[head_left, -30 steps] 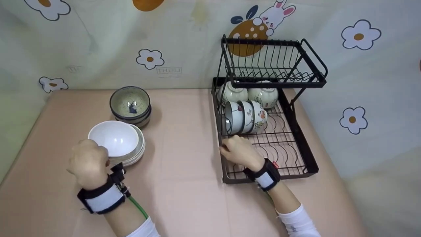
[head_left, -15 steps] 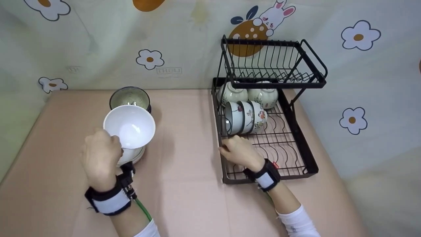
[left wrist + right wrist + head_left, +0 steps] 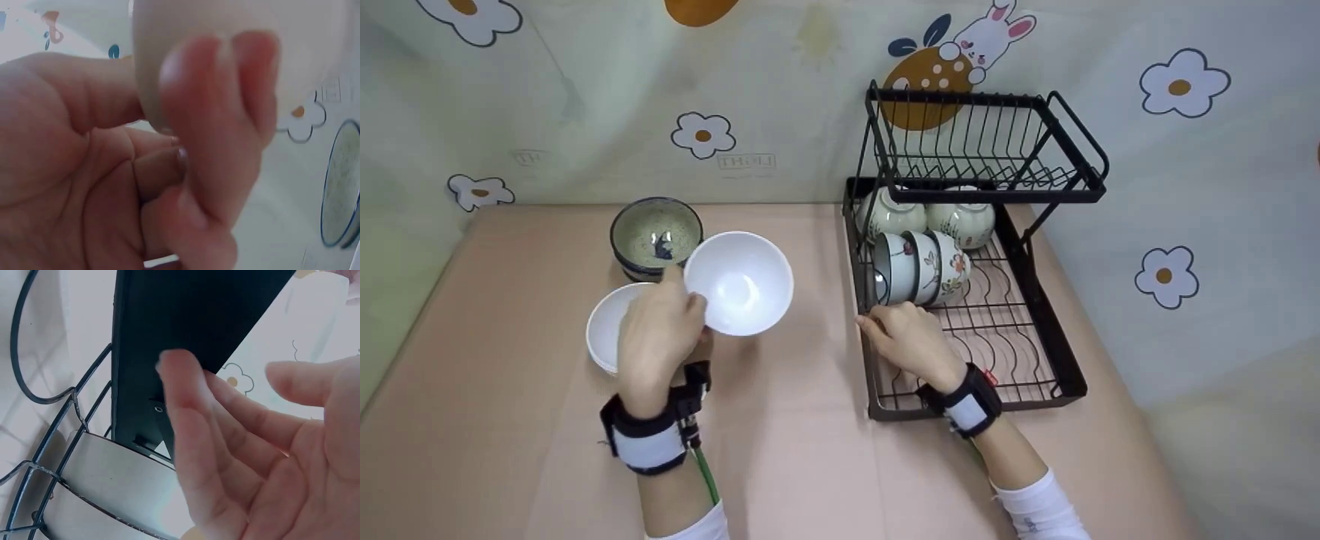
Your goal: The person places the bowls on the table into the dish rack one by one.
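Observation:
My left hand [image 3: 660,334] pinches a white bowl [image 3: 739,283] by its left side, thumb on one face and fingers on the other. In the left wrist view the fingers [image 3: 211,129] press the bowl's wall. Under and beside that hand is a stack of white bowls [image 3: 607,330], partly hidden by it. My right hand [image 3: 911,341] is over the left edge of the black dish rack [image 3: 975,412], below the flowered bowls [image 3: 919,266]. In the right wrist view its fingers [image 3: 194,439] are loosely bent, thumb apart, with nothing between them.
Dark-rimmed greenish bowls [image 3: 656,236] are stacked behind the white ones. Two pale bowls [image 3: 960,221] lie upside down at the rack's back, under its upper tier [image 3: 990,193]. A patterned curtain [image 3: 780,90] hangs behind the pink table [image 3: 802,450].
My left hand has lifted the white bowl off its stack and carried it right, past the greenish bowls. The right hand has hardly moved; its fingers look slightly more spread.

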Motion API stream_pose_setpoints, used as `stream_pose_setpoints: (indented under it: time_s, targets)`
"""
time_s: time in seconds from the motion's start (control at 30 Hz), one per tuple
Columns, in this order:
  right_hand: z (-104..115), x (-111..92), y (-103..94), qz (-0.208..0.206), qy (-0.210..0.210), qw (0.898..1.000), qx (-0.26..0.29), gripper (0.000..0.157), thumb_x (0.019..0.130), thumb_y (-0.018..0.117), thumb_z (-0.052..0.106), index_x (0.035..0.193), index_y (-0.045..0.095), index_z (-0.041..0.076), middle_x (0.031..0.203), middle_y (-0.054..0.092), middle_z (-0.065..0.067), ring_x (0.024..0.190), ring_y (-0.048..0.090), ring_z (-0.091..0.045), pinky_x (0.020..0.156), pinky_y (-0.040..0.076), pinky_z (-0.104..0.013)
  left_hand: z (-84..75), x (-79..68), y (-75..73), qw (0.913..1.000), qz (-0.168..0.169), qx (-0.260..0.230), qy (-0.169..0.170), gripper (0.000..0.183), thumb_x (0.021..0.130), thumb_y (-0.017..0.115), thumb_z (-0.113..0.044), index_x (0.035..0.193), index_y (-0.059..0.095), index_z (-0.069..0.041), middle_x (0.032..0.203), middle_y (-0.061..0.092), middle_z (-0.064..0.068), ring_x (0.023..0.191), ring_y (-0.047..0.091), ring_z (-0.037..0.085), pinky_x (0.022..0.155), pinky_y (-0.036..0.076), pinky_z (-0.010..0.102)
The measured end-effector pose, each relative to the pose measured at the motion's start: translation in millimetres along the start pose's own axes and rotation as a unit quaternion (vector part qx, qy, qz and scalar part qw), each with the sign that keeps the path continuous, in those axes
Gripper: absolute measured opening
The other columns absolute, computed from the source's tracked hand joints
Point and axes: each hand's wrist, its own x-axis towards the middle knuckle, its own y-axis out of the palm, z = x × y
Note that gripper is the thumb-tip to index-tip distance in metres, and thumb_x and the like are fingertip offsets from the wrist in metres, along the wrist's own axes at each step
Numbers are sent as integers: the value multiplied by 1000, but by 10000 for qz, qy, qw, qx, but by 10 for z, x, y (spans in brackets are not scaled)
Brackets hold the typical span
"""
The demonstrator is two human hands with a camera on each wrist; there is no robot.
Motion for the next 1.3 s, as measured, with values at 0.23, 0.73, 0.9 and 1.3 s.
stream_pose_setpoints:
  time_s: [0.23, 0.73, 0.9, 1.3]
  targets:
    - [-3, 4, -25, -482, -203, 9976, 451, 30, 101, 49, 27, 77, 62, 13, 58, 49, 9, 51, 51, -7, 50, 47, -27, -188, 80, 209, 9978, 267, -277, 540, 20, 92, 44, -5, 103, 52, 9, 69, 65, 11, 57, 64, 23, 58, 49, 45]
    - [-21, -23, -50, -1240, -853, 9848, 869, 55, 103, 21, 49, 66, 42, 15, 52, 27, 13, 43, 40, -10, 39, 34, -25, -384, 154, 476, 9912, 317, -488, 1189, 17, 90, 47, -2, 101, 54, 8, 65, 63, 9, 48, 60, 14, 56, 50, 36]
    - [-33, -21, -58, -1260, -829, 9854, 793, 54, 103, 26, 48, 71, 50, 11, 51, 37, 9, 45, 48, -13, 42, 40, -29, -410, 161, 540, 9875, 30, -240, 1558, 11, 89, 49, -3, 93, 54, 6, 57, 60, 4, 50, 60, 18, 53, 44, 34]
    - [-100, 1, -148, -1137, 76, 9788, 1702, 16, 88, 58, 8, 92, 67, -3, 54, 54, 2, 45, 47, -8, 40, 41, -24, -599, 165, 753, 9868, 69, -293, 1590, 18, 89, 51, -4, 102, 53, 9, 74, 61, 17, 61, 61, 31, 55, 51, 41]
